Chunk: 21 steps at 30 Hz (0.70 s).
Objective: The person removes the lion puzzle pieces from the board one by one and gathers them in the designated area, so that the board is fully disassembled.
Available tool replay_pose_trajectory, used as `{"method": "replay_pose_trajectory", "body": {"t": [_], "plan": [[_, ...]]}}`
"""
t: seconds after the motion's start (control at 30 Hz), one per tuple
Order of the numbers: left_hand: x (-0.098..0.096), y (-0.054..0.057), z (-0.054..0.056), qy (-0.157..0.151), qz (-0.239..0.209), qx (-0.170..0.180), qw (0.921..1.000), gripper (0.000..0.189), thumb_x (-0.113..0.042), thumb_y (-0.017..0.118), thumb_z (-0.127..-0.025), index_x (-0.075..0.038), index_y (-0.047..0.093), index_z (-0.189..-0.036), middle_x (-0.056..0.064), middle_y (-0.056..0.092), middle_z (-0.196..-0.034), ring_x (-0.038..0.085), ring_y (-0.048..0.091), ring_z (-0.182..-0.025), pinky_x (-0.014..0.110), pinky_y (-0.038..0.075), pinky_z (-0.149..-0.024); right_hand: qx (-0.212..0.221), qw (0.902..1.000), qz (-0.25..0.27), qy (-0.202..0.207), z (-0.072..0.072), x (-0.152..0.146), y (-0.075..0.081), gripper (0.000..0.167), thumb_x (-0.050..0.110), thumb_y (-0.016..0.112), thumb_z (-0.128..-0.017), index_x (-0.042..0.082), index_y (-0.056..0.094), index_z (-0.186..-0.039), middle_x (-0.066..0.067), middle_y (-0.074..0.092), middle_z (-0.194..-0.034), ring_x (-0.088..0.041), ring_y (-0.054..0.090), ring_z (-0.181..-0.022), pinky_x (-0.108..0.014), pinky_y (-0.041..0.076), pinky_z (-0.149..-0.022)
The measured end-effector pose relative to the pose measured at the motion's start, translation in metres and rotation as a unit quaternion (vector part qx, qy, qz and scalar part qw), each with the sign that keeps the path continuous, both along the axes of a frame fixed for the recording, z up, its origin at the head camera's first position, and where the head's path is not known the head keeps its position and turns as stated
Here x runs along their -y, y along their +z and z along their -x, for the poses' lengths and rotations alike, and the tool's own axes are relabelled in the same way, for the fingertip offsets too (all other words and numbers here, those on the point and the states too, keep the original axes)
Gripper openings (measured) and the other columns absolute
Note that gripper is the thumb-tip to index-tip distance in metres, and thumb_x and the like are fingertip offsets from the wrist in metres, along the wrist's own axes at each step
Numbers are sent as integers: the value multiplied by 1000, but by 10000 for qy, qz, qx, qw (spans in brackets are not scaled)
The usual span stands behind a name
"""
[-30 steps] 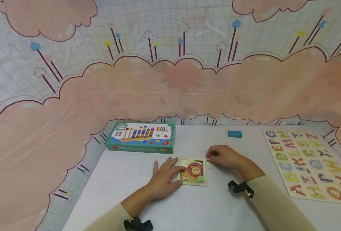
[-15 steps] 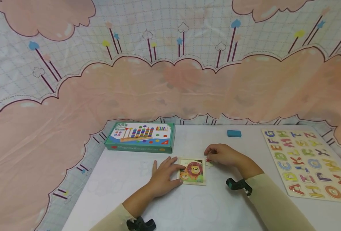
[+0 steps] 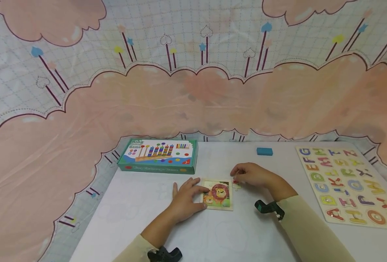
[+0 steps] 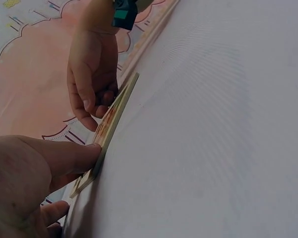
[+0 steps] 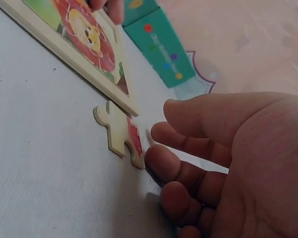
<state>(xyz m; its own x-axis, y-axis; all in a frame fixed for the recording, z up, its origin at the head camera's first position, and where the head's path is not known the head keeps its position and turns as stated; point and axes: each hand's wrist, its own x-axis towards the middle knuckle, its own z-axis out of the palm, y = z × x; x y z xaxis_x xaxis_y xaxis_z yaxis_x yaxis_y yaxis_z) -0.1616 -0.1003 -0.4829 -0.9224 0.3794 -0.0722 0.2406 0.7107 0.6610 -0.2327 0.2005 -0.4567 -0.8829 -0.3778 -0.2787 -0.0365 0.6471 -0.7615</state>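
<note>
A small square wooden jigsaw puzzle with a lion picture lies flat on the white table. My left hand rests at its left side with spread fingers, the index fingertip over the picture. In the left wrist view the thumb presses on the puzzle's near edge. A loose jigsaw piece, cream with a red patch, lies beside the puzzle's right corner. My right hand is bent over that piece. In the right wrist view its fingertips are right at the piece's edge, while the thumb stands off from it.
A green ring game box lies behind the puzzle to the left. Toward the back is a blue block. A wooden alphabet board covers the table's right side. Patterned cloth hangs behind the table.
The whole head view shifts slightly to the left. Both hands keep their places at the puzzle and the loose piece, with hardly any movement.
</note>
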Motion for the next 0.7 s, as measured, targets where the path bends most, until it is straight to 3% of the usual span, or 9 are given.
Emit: {"method": "replay_pose_trajectory", "body": {"t": [0.33, 0.53, 0.7], "plan": [[-5, -2, -3, 247, -26, -21, 9997, 43, -25, 88, -87, -28, 77, -128, 9, 46, -166, 38, 25, -160, 76, -12, -120, -46, 9997, -193, 111, 2, 4, 2, 19, 20, 71, -102, 12, 74, -119, -3, 70, -110, -24, 60, -100, -43, 55, -90], [-7, -4, -2, 317, -4, -22, 9995, 43, -25, 89, -86, -29, 77, -127, 7, 47, -165, 37, 26, -160, 75, -12, -120, -358, 9989, -271, 123, 5, 14, 3, 18, 18, 72, -101, 11, 73, -117, -2, 67, -104, -22, 59, -95, -37, 53, -83], [-5, -4, -1, 304, 5, -115, 9995, 43, -26, 89, -86, -29, 77, -127, 7, 47, -165, 37, 26, -160, 76, -11, -120, -553, 9976, 48, 410, 7, 28, 5, 20, 9, 74, -97, 13, 74, -117, -2, 66, -103, -22, 59, -92, -33, 55, -76]]}}
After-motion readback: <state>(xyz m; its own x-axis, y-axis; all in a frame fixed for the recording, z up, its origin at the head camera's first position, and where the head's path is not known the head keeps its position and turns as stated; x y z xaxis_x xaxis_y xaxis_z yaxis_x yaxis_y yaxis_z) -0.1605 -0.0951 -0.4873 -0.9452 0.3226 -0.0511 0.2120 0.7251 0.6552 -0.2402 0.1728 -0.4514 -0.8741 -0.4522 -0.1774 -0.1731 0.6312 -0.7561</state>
